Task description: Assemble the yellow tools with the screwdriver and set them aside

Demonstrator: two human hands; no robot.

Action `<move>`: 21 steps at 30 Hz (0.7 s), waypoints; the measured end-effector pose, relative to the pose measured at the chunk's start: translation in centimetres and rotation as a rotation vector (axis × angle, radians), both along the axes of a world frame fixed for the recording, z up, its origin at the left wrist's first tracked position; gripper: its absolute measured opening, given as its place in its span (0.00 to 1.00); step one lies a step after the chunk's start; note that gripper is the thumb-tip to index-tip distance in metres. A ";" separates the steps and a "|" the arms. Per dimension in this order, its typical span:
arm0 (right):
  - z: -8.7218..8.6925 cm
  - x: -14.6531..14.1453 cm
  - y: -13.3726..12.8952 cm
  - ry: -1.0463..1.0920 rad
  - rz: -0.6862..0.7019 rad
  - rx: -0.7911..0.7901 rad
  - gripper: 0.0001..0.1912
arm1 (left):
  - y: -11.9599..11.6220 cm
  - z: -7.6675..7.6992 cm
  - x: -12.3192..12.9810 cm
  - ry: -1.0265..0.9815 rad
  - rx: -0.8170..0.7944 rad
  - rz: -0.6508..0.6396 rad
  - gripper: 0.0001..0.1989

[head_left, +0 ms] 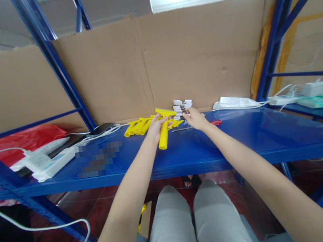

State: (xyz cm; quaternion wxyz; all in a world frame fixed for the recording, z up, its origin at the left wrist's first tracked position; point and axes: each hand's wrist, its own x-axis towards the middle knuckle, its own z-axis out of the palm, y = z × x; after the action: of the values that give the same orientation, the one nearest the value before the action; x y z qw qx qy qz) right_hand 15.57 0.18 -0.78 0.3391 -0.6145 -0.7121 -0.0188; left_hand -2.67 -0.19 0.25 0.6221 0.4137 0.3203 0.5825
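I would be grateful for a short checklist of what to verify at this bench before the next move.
1. Yellow T-shaped piece held in the left hand: ok.
2. Right hand holding something: cannot tell; its fingertips are beside the stacked white pieces.
3. Red-handled tool fully in sight: not ok; the right hand hides part of it.
4. Small yellow parts between the hands: ok.
5. Other yellow pieces lying on the blue tabletop, left of the left hand: ok.

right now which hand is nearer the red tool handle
Right. The right hand is just left of the red tool handle; the left hand is farther left, holding a yellow T-shaped piece.
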 end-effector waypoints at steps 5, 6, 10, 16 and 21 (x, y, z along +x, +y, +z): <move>1.2 2.2 -0.8 -0.203 -0.122 -0.176 0.20 | 0.7 -0.1 -0.7 -0.098 -0.040 0.138 0.26; 1.3 3.0 -0.8 -0.242 -0.140 -0.241 0.19 | 0.7 -0.1 -0.7 -0.100 -0.047 0.150 0.26; 0.9 6.6 -0.1 -0.318 -0.153 -0.427 0.19 | 0.5 0.0 -0.6 -0.109 -0.071 0.168 0.26; -0.7 8.9 1.5 -0.343 -0.100 -0.467 0.24 | 0.5 -0.1 -0.6 -0.101 -0.054 0.158 0.28; -1.4 8.8 1.7 -0.318 -0.058 -0.424 0.21 | 0.4 -0.1 -0.6 -0.071 -0.052 0.168 0.29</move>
State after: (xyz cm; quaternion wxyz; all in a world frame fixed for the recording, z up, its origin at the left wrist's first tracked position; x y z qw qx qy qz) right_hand 24.34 1.85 -2.14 0.0857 -0.6811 -0.7267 0.0247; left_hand -3.28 0.26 0.15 0.5924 0.3481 0.3464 0.6386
